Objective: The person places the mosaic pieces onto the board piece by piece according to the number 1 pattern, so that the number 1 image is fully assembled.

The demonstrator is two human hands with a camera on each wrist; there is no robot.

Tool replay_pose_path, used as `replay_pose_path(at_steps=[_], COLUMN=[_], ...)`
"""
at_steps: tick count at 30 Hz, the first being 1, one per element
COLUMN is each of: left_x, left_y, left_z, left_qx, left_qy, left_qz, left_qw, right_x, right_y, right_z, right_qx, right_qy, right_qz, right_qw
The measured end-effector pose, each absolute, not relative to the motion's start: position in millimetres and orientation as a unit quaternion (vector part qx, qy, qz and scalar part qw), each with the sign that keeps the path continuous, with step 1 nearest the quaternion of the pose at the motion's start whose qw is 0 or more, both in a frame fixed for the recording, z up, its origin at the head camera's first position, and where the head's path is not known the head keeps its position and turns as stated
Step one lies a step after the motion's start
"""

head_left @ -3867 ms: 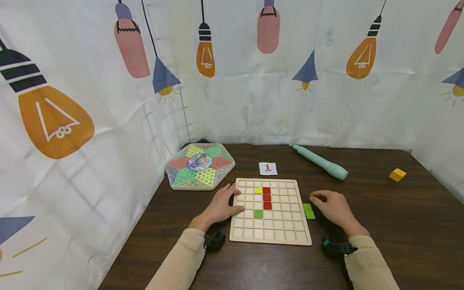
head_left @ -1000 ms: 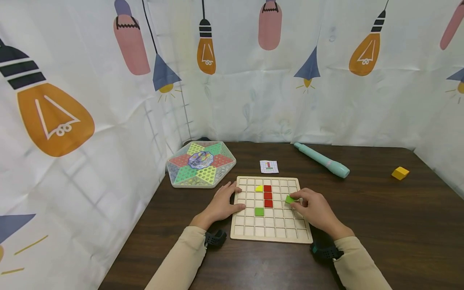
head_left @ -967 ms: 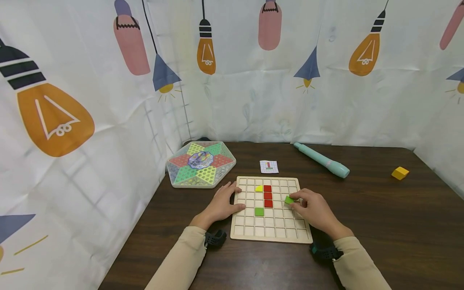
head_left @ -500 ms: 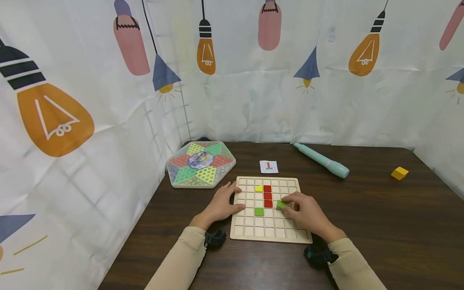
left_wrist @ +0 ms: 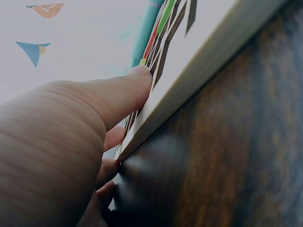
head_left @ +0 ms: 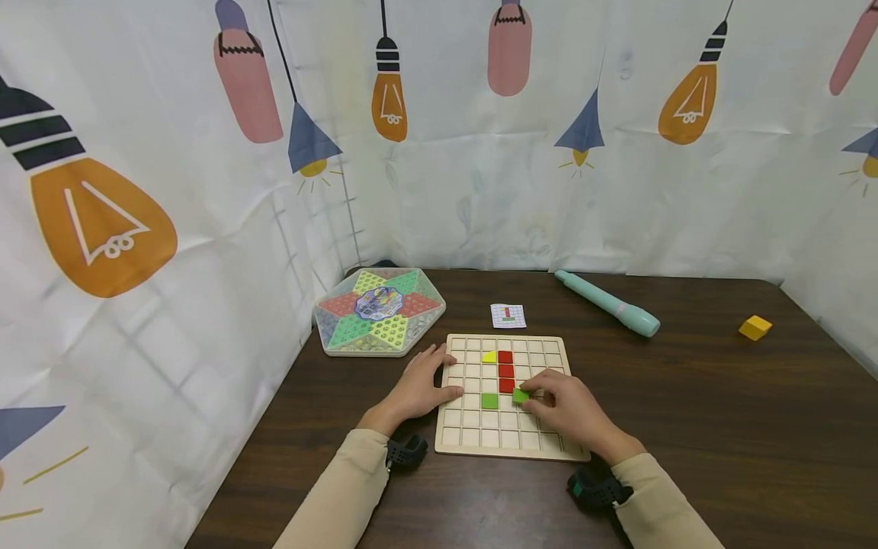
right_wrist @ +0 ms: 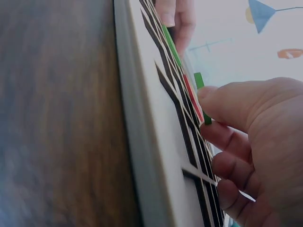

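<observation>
A light wooden grid board (head_left: 511, 441) lies on the dark table. Red square tiles (head_left: 505, 371) stand in a column on it, with a yellow triangular tile (head_left: 489, 357) beside the top one and a green square tile (head_left: 489, 402) lower left. My right hand (head_left: 565, 408) pinches another green square tile (head_left: 520, 396) between thumb and fingers, over the grid just right of the lowest red tile. The right wrist view shows this held tile (right_wrist: 199, 80) edge-on, raised above the board. My left hand (head_left: 414, 387) rests at the board's left edge, thumb (left_wrist: 125, 90) on its top.
Behind the board lies a small pattern card (head_left: 507, 316). A hexagonal game box (head_left: 379, 313) stands back left. A teal stick-shaped object (head_left: 609, 303) lies back right, and a yellow block (head_left: 755, 328) sits far right. A printed curtain (head_left: 446, 198) closes off the back.
My right hand picked up a green tile from beside the board's right edge, then carried it left and toward me across the grid. My left hand stays in place.
</observation>
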State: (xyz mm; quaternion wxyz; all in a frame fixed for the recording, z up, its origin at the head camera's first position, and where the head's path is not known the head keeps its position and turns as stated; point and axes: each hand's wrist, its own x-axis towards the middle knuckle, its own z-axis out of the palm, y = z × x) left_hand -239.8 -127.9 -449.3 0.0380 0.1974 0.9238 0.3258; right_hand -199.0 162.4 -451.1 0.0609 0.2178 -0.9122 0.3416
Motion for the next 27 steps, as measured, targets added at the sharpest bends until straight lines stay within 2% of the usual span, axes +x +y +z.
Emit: replay_pose_path(at_steps=[16, 27], left_x=[-241.7, -242.0], left_y=[-127.5, -128.2], left_z=[-450.0, -450.2], left_qx=[0.199, 0.201], left_qy=[0.924, 0.924], left_qz=[0.324, 0.324], left_qw=[0.038, 0.039], right_x=[-196.5, -195.6], right_y=[156.4, 150.5], right_z=[-452.2, -454.0], right_qx=[0.235, 0.248], right_qy=[-0.908, -0.907], right_qz=[0.334, 0.329], right_qw=[0.094, 0.083])
